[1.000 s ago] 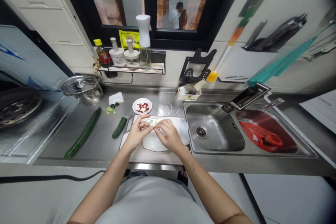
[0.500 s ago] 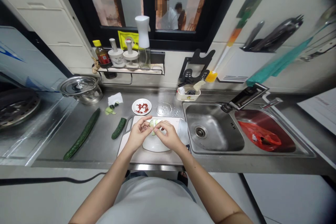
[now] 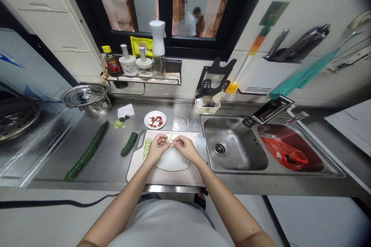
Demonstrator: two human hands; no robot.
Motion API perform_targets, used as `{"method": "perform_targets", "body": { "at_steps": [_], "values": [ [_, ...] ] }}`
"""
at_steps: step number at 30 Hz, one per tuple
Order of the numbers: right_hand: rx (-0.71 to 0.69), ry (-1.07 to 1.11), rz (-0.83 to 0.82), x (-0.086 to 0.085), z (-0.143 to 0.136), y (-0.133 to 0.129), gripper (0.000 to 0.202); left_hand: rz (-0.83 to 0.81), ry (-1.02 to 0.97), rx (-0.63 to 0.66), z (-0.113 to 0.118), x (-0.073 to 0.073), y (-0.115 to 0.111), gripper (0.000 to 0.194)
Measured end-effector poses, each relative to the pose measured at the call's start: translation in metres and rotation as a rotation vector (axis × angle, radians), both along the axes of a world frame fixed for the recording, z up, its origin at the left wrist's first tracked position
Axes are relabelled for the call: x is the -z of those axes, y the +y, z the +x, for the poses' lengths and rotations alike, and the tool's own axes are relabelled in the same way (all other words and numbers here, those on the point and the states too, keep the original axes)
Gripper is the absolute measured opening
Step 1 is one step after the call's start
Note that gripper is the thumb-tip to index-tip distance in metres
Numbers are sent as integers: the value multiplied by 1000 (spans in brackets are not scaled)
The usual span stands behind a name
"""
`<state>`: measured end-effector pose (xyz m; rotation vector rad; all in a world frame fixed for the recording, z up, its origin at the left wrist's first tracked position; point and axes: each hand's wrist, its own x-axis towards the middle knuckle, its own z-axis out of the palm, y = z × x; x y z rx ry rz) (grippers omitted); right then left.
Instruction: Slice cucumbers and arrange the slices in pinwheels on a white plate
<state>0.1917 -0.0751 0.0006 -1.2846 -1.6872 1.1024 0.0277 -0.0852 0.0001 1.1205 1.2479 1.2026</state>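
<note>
Over a white plate (image 3: 172,161), my left hand (image 3: 158,148) and my right hand (image 3: 185,148) are close together with bent fingers. My left fingertips pinch a pale green cucumber slice (image 3: 167,140). The right fingertips close on a cucumber slice (image 3: 172,137) beside it; fingers partly hide both. The plate stands on a light cutting board (image 3: 136,168) with a grey edge. A row of overlapping cucumber slices (image 3: 147,149) lies on the board, left of my left hand. At the board's right side rests a broad knife blade (image 3: 201,145).
A cut cucumber piece (image 3: 129,144) and a long whole cucumber (image 3: 87,150) lie left of the board. Behind it stands a small plate of chopped red pieces (image 3: 155,120). A lidded steel pot (image 3: 87,100) is back left; the double sink (image 3: 234,142) is right.
My left hand's raised fingers have curled down toward the slice, and the row of slices beside it now shows. The view has shifted slightly. Both hands remain over the plate.
</note>
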Motion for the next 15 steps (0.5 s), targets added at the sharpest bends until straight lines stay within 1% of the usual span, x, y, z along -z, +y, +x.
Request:
{"method": "perform_targets", "body": {
  "at_steps": [2, 4, 7, 11, 15],
  "values": [
    [-15, -97, 10, 8, 5, 6, 14, 6, 82, 7, 2, 14, 6, 30],
    [-24, -190, 16, 14, 8, 12, 15, 4, 207, 12, 4, 27, 12, 26],
    [-13, -324, 6, 21, 7, 19, 15, -30, 419, 32, 6, 41, 18, 19],
    [-8, -528, -23, 26, 1, 26, 15, -72, 611, 49, 7, 49, 23, 17],
    [-2, -618, -44, 27, -3, 30, 16, -65, 750, 77, 9, 51, 30, 17]
  ]
}}
